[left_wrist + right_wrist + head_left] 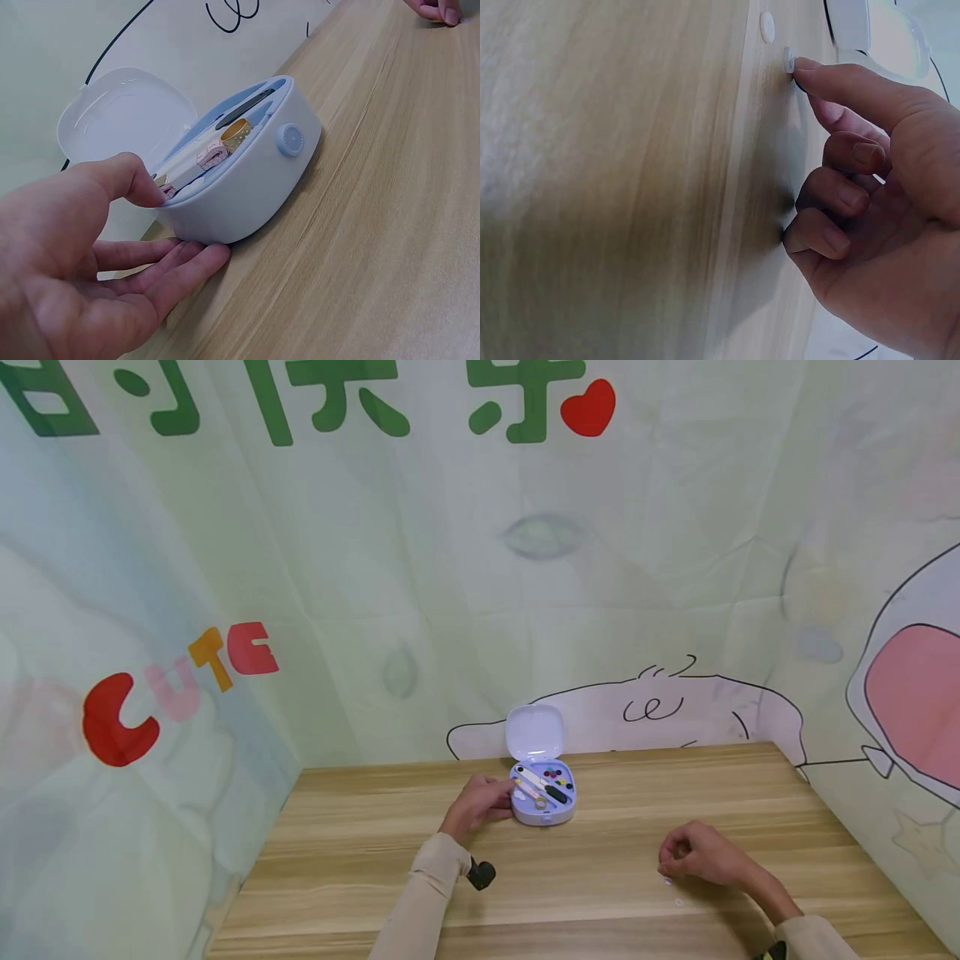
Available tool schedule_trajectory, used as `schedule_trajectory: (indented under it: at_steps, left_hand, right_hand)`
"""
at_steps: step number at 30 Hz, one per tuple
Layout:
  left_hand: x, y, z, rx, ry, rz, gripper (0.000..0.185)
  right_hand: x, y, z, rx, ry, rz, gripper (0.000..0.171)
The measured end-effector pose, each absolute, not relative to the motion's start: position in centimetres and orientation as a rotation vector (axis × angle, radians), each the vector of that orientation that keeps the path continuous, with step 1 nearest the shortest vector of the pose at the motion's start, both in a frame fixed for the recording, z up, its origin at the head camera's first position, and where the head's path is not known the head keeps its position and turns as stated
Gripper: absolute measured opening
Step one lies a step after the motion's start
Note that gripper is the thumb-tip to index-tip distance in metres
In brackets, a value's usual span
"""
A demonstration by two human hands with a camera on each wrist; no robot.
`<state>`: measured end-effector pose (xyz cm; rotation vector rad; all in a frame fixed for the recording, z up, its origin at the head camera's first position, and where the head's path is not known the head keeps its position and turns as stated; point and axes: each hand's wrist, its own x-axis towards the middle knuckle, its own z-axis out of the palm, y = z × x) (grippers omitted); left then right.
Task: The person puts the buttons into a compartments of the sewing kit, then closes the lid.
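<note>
A white and pale-blue sewing box (543,817) stands with its lid up near the table's back edge. My left hand (480,803) holds its left side, the thumb on the rim and the other fingers low against the wall, as the left wrist view shows. Inside lie a rolled tape measure (212,154), a gold thimble (237,134) and a black-handled tool (555,792). At the right, my right hand (703,853) is down at the tabletop, thumb and forefinger pinching a small white button (789,60). A second white button (767,27) lies beside it.
The wood-grain table (600,893) ends at a printed cloth backdrop (420,568) behind and at the sides. The raised lid (536,732) stands close to that cloth. Small coloured pieces (553,773) sit in the box's right compartment.
</note>
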<state>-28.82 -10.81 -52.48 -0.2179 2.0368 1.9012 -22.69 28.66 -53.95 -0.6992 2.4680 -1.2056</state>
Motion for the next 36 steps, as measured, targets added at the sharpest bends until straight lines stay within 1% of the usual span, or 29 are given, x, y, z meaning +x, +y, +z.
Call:
schedule_trajectory:
  at_steps: [16, 23, 32, 36]
  left_hand:
    - [-28.8, -10.9, -52.2, -0.24, 2.049, 1.882, 0.027]
    - [-28.7, -10.9, -52.2, -0.225, 2.049, 1.877, 0.027]
    - [-28.6, -11.0, -52.3, -0.215, 2.047, 1.891, 0.028]
    - [-28.6, -11.0, -52.3, -0.221, 2.054, 1.883, 0.029]
  right_hand:
    - [-23.1, 28.1, -53.9, -0.759, 2.508, -1.129, 0.009]
    - [-24.2, 27.1, -53.3, -0.872, 2.513, -1.205, 0.008]
    - [-26.1, 24.4, -52.1, -0.775, 2.509, -1.23, 0.005]
    - [-26.8, 22.9, -51.1, -0.636, 2.499, -1.26, 0.007]
